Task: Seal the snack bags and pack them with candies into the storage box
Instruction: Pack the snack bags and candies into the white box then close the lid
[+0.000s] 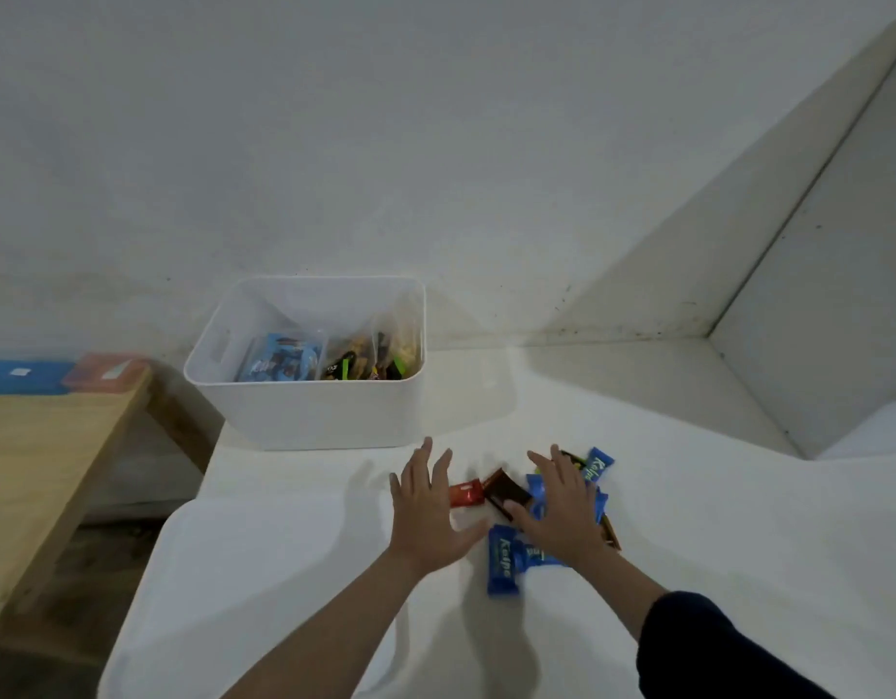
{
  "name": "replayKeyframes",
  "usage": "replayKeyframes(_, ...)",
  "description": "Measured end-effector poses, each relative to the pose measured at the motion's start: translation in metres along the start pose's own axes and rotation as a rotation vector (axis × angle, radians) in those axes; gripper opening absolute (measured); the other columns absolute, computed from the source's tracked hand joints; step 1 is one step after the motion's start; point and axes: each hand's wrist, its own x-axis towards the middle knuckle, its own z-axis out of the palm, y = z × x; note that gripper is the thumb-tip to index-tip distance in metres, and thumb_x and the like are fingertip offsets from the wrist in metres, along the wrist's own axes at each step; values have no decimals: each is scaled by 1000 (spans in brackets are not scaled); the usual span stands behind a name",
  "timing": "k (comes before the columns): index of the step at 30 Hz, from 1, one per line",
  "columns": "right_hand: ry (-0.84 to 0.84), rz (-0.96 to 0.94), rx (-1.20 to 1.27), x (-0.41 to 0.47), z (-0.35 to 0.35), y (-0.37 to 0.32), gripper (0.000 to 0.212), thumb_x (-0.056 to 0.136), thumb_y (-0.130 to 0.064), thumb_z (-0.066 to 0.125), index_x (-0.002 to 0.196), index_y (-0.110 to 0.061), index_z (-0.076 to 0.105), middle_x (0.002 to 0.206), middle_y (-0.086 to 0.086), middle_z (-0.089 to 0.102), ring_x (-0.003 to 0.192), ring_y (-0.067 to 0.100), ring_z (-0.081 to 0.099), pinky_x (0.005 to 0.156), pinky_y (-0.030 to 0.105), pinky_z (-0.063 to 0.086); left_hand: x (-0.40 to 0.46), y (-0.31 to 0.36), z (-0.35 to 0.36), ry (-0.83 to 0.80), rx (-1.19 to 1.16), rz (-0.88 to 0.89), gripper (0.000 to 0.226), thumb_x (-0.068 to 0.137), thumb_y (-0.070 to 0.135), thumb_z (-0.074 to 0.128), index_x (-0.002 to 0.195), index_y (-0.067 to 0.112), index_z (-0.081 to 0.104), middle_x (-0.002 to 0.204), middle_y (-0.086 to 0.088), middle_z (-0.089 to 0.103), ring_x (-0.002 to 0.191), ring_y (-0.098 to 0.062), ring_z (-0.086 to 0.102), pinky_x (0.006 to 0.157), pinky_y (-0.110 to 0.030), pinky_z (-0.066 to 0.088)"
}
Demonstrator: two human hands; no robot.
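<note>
Candies (501,560) in blue, brown, red wrappers, left hand (428,512) and right hand (562,512) fingers spread flat

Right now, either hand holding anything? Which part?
Nothing is held. The left hand is spread flat beside the candies. The right hand lies with straight fingers over the pile, gripping nothing.

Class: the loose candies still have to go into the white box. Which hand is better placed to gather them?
Right hand: it lies over the candies. The left hand hovers beside them.
</note>
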Motion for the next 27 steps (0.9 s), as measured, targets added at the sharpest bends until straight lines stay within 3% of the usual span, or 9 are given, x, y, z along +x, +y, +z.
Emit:
replayKeyframes(5, -152, 125, -152, -14, 13, 63, 121, 45, -100, 32, 144, -48, -14, 154, 1, -31, 144, 36, -15, 106, 70, 7, -10, 13, 50, -242, 78, -58, 141, 38, 99, 40, 148, 30, -15, 153, 2, -32, 144, -24, -20, 110, -63, -2)
replayKeyframes(8, -181, 77, -197, -9, 16, 83, 125, 38, -104, 28, 140, -51, -21, 150, -1, -40, 140, 39, -24, 104, 73, 6, -4, 19, 67, -311, 167, -19, 141, 33, 100, 40, 141, 40, -27, 146, 0, -43, 136, -28, -35, 107, -67, -6)
replayKeyframes(11, -190, -32, -213, 8, 16, 95, 123, 39, -104, 30, 139, -53, -20, 151, -1, -39, 137, 40, -29, 102, 75, 5, 12, 25, 77, -344, 248, 69, 130, 34, 101, 36, 136, 51, -26, 147, -5, -42, 136, -37, -33, 104, -71, -1)
replayKeyframes(15, -220, -168, -176, 31, 14, 101, 107, 49, -99, 34, 140, -59, -6, 158, -4, -19, 142, 41, -19, 103, 75, 3, 28, 28, 84, -300, 282, 29, 111, 39, 101, 34, 136, 63, -6, 158, -4, -18, 144, -36, -16, 104, -71, 8)
replayKeyframes(17, -224, -189, -171, 40, 11, 102, 99, 55, -96, 34, 142, -56, 11, 161, -2, 1, 144, 42, -9, 103, 73, 9, 30, 31, 88, -225, 246, -31, 97, 46, 96, 40, 135, 62, 21, 159, -3, 7, 146, -34, 1, 103, -69, 12)
replayKeyframes(20, -143, -221, -123, 44, 7, 102, 85, 63, -88, 43, 135, -44, 45, 152, 5, 34, 139, 49, 20, 97, 71, 27, 29, 37, 94, -56, 219, -17, 67, 58, 85, 51, 114, 48, 55, 141, -4, 44, 130, -34, 38, 97, -63, 29)
replayKeyframes(23, 15, -253, -47, 41, 10, 104, 64, 67, -75, 56, 116, -34, 65, 135, 9, 54, 125, 48, 41, 91, 61, 39, 23, 43, 100, 59, 209, -25, 43, 66, 71, 57, 98, 42, 60, 123, 2, 54, 111, -26, 50, 91, -48, 33)
replayKeyframes(27, 188, -248, 65, 32, 18, 110, 40, 73, -58, 66, 96, -26, 72, 117, 7, 62, 109, 34, 49, 94, 44, 42, 14, 52, 103, 110, 209, -82, 26, 69, 56, 62, 87, 37, 61, 110, 3, 59, 99, -24, 53, 80, -39, 37)
